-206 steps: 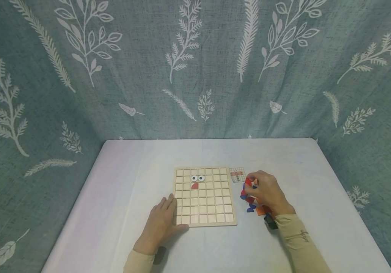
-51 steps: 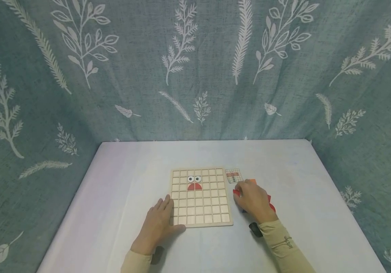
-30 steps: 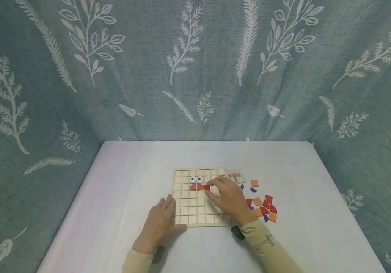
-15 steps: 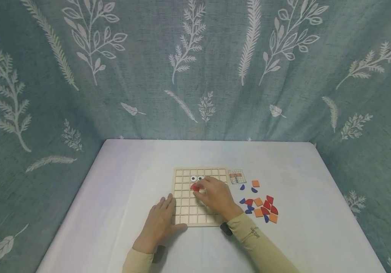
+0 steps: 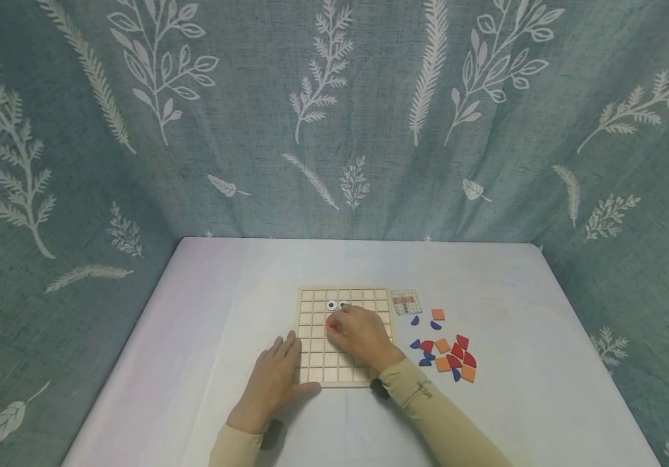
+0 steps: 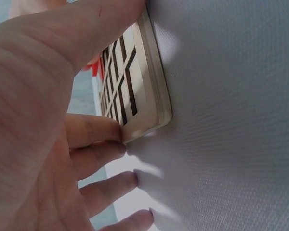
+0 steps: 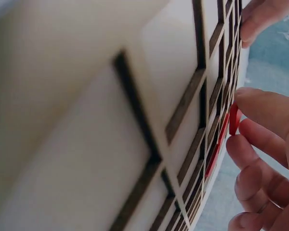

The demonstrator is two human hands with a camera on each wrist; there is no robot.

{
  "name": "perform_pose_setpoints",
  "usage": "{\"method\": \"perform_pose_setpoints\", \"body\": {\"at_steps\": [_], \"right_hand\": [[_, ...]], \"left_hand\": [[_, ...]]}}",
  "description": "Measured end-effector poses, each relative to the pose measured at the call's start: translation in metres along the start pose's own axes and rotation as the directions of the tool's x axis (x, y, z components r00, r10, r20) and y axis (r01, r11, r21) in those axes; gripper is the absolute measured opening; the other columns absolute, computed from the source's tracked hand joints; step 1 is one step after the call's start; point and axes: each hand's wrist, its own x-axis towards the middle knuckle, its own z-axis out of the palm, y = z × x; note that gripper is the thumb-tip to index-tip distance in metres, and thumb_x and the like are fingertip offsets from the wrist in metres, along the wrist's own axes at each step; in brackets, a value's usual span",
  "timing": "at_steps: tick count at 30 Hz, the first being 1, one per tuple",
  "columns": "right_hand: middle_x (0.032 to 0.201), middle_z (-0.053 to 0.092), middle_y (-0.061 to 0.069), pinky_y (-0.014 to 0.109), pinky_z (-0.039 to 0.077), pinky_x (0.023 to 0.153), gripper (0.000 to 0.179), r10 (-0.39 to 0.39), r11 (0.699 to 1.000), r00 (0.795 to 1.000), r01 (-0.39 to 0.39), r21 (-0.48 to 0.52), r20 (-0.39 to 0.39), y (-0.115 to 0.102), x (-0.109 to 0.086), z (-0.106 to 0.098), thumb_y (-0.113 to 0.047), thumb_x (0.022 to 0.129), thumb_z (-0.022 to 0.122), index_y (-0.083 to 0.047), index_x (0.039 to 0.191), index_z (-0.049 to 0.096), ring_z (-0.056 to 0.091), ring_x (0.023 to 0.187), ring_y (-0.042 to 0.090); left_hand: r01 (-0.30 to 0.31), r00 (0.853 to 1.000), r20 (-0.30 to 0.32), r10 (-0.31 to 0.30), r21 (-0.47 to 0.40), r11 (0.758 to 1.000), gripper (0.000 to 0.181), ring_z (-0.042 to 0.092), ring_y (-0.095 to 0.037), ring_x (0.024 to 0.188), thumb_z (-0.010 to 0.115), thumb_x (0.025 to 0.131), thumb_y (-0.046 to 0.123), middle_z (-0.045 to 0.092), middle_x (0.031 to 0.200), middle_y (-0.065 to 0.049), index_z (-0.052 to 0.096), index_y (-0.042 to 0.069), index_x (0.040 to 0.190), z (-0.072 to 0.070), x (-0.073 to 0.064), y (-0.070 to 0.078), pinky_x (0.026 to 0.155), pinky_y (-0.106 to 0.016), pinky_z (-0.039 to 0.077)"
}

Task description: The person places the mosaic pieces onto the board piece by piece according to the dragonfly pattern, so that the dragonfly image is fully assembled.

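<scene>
A wooden grid board (image 5: pixel 331 375) lies on the table, with round eye tiles (image 5: pixel 331 305) in an upper row. My left hand (image 5: pixel 276 376) rests at its lower left corner, fingers extended along the side and thumb at the front edge. In the left wrist view, the fingertips touch the board's corner (image 6: pixel 159 108). My right hand (image 5: pixel 363 334) is over the board, below the eyes. Its thumb and forefinger pinch a small red tile (image 7: pixel 234 119), seen edge-on in the right wrist view. Beside it, red tiles (image 7: pixel 213 161) lie in the grid, mostly hidden by this hand in the head view.
To the right of the board lie loose tiles: orange squares (image 5: pixel 442 364), red pieces (image 5: pixel 470 359) and blue half-rounds (image 5: pixel 436 325). A small pattern card (image 5: pixel 407 302) sits by the board's upper right corner. Patterned curtains (image 5: pixel 334 162) surround the white table (image 5: pixel 223 292).
A second red tile came to lie beside the first under the eyes. My right hand then took another red tile from the loose pieces and moved left over the board. My left hand stayed put.
</scene>
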Motion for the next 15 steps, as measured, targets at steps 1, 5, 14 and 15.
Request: {"method": "perform_pose_setpoints", "body": {"at_steps": [1, 5, 14, 15], "right_hand": [[0.085, 0.07, -0.005, 0.026, 0.054, 0.058, 0.012, 0.004, 1.0, 1.0, -0.004, -0.009, 0.012, -0.0003, 0.0008, 0.0003, -0.021, 0.085, 0.082, -0.016, 0.094, 0.077, 0.063, 0.069, 0.011], [0.085, 0.069, -0.005, 0.025, 0.054, 0.059, 0.014, 0.035, 0.999, 0.998, -0.032, -0.043, 0.06, -0.0009, 0.0026, -0.0002, -0.024, 0.085, 0.082, -0.016, 0.095, 0.076, 0.063, 0.069, 0.01], [0.089, 0.07, -0.006, 0.025, 0.056, 0.064, 0.011, 0.047, 0.998, 0.99, -0.039, -0.059, 0.131, -0.0012, 0.0054, -0.0033, -0.027, 0.089, 0.08, -0.019, 0.097, 0.079, 0.065, 0.075, 0.01], [0.09, 0.07, -0.006, 0.025, 0.056, 0.064, 0.01, 0.045, 0.998, 0.989, -0.038, -0.055, 0.139, -0.001, 0.0057, -0.0038, -0.026, 0.09, 0.08, -0.02, 0.097, 0.079, 0.065, 0.076, 0.01]], "left_hand": [[0.003, 1.0, 0.002, -0.003, 0.001, 1.0, 0.098, 0.043, -0.053, 0.136, 0.081, 0.078, 0.055, 0.043, 0.151, -0.029, 0.046, -0.01, 0.144, -0.0003, 0.0, 0.0001, 0.106, -0.066, 0.041], [0.013, 1.0, 0.017, -0.013, -0.001, 1.0, 0.099, 0.041, -0.052, 0.137, 0.08, 0.079, 0.055, 0.042, 0.153, -0.029, 0.045, -0.009, 0.145, -0.0004, 0.0004, -0.0001, 0.107, -0.066, 0.04], [0.006, 1.0, 0.013, -0.006, 0.007, 1.0, 0.098, 0.043, -0.052, 0.136, 0.082, 0.078, 0.054, 0.043, 0.151, -0.029, 0.046, -0.01, 0.144, -0.0017, 0.0002, 0.0015, 0.106, -0.065, 0.042], [0.003, 1.0, 0.009, -0.003, 0.007, 1.0, 0.099, 0.043, -0.052, 0.135, 0.082, 0.077, 0.055, 0.043, 0.151, -0.029, 0.047, -0.01, 0.144, -0.0013, 0.0003, 0.0013, 0.105, -0.065, 0.042]]}}
